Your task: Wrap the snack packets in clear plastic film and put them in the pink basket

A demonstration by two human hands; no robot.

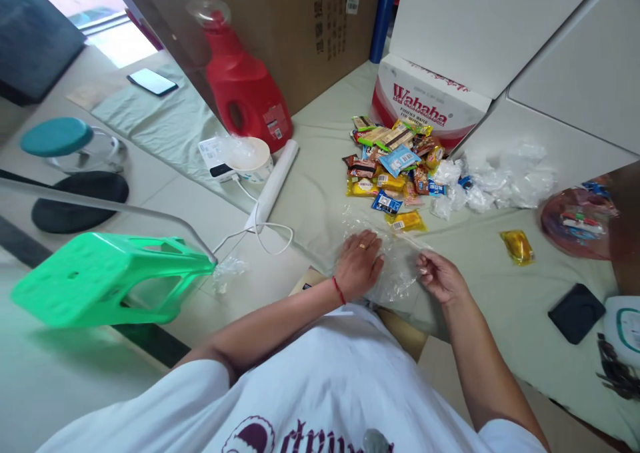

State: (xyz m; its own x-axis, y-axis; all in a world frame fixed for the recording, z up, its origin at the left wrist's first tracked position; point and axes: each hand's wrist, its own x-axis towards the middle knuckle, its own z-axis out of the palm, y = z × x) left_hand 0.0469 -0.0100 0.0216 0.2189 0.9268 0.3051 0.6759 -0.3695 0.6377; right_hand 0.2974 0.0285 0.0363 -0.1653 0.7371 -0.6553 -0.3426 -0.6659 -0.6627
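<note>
Snack pile (390, 166) ahead; bare cloth (320, 193) leftward, seemingly open.

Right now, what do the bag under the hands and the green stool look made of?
Bag: thin clear plastic film, glossy; the cloth shows through it and its creases glint. Stool: probably moulded hard plastic, smooth with a slight sheen; even green colour, ribbed one-piece legs.

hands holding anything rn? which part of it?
The right hand pinches the clear plastic bag at its right edge. The left hand lies flat on the bag's left side, pressing it down rather than gripping.
</note>
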